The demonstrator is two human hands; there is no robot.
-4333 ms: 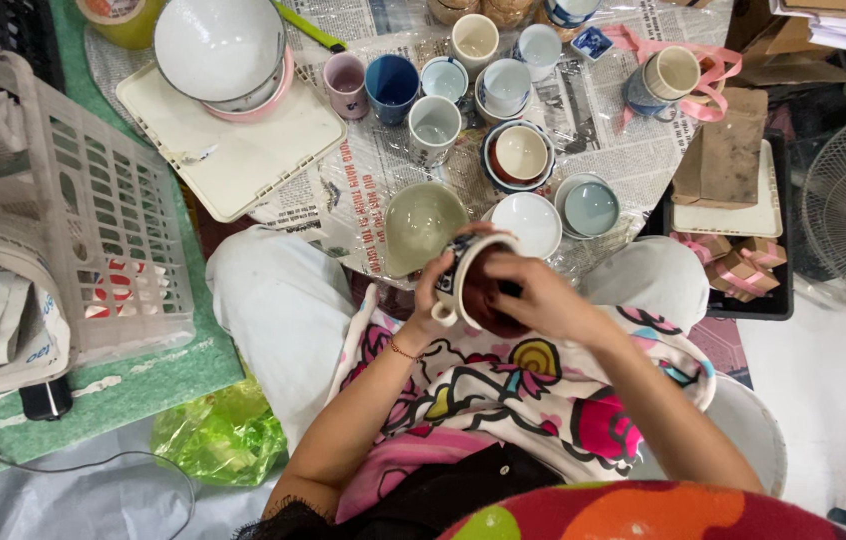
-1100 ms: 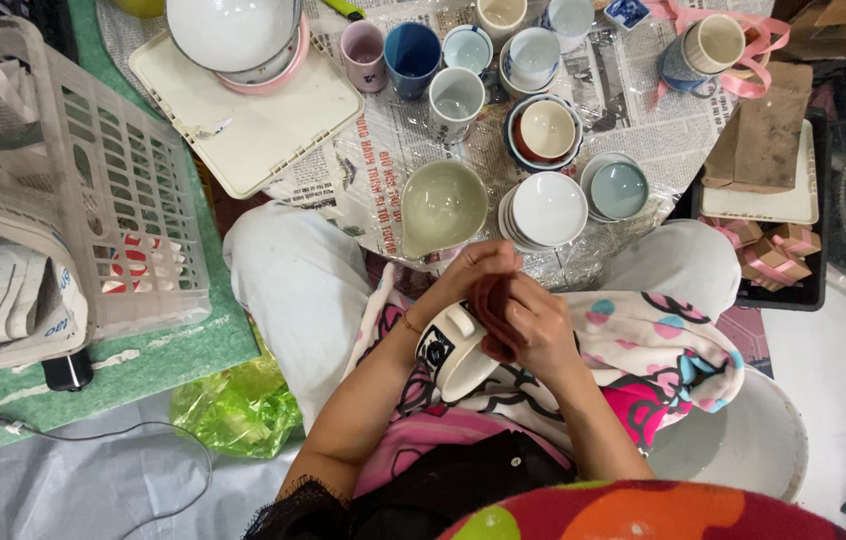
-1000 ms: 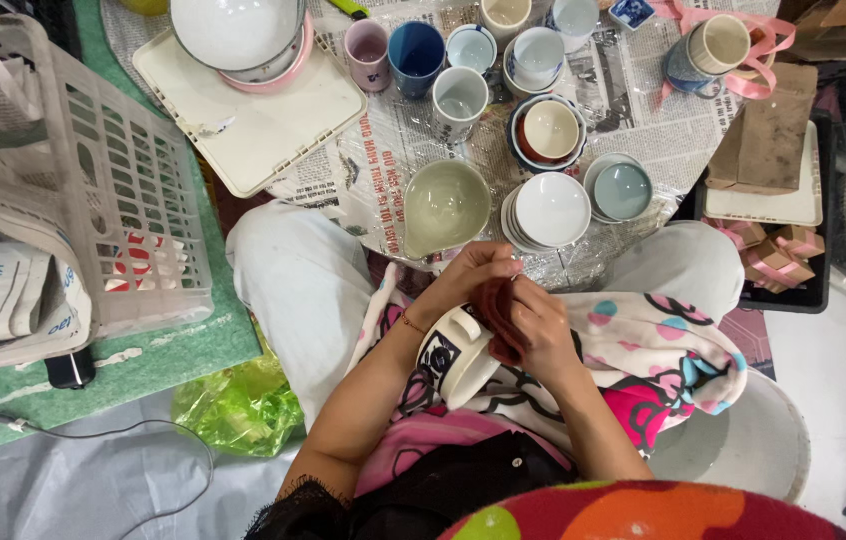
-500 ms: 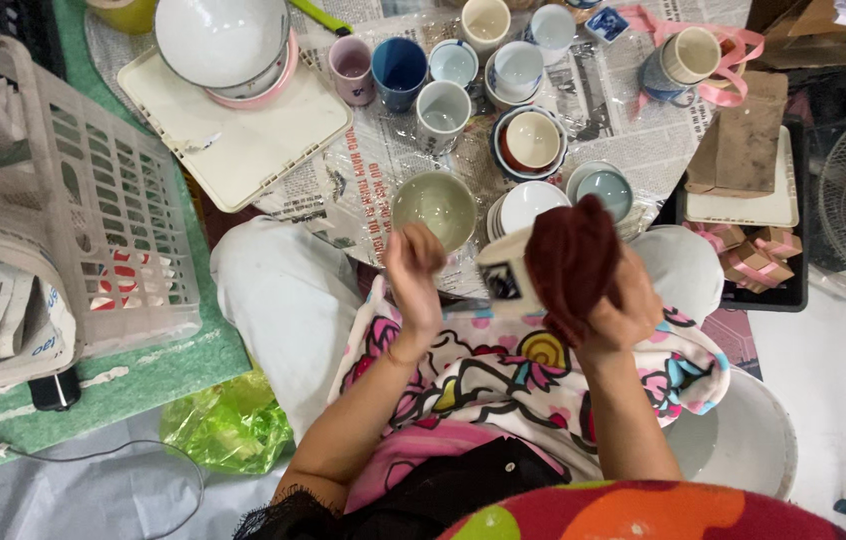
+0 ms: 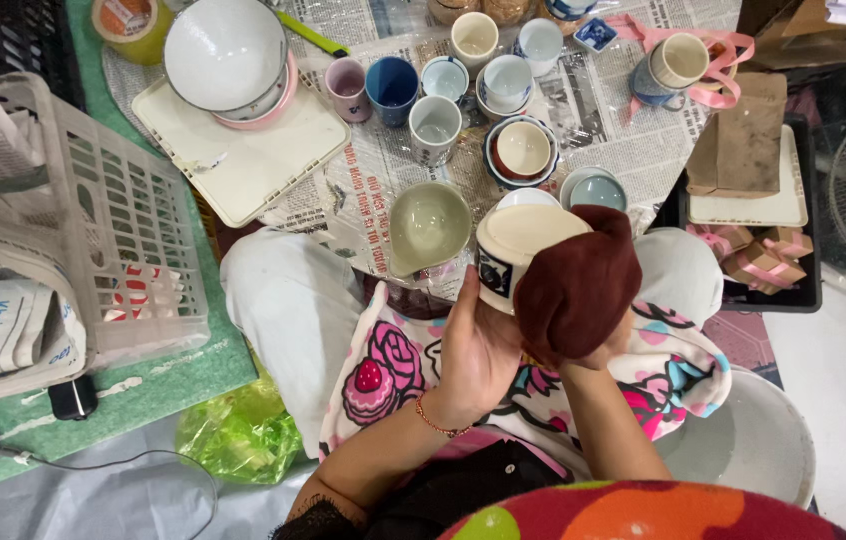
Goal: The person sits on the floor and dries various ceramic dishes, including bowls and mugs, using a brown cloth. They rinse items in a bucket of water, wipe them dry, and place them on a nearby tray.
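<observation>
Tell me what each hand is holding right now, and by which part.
The left hand supports a cream mug by its side wall, base turned up. The right hand, mostly hidden, grips a dark red cloth bunched against the mug's side.

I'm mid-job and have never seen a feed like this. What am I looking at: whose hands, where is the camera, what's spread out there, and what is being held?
There is no machine here: a seated person wears a camera on the head, so you look straight down at their lap and hands. The left hand supports a cream mug turned bottom-up. The right hand is mostly hidden under a dark red cloth pressed against the mug. Beyond the knees lies newspaper covered with cups and bowls, including a pale green bowl and a blue cup. A large white bowl sits on a cream tray. A white plastic basket stands at the left.
</observation>
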